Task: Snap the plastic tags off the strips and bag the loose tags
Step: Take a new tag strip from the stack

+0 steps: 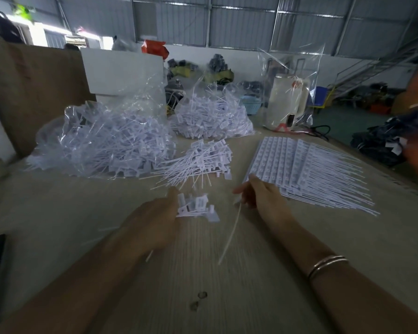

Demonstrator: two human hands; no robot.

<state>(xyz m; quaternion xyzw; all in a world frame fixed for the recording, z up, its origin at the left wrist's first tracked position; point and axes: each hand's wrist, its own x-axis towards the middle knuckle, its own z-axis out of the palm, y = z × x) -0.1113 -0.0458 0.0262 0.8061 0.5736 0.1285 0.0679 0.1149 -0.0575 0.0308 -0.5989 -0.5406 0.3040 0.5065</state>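
Left grip [155,220] curled and holding, right grip [261,196] pinching, forearms extended

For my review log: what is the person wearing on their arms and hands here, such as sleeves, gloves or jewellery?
Both forearms are bare as far as the frame shows, with no sleeves in view. The left hand and right hand wear no gloves. The right wrist carries thin metallic bangles, which look like two or three narrow bands stacked together. No watch shows, and no ring can be made out on the blurred fingers.
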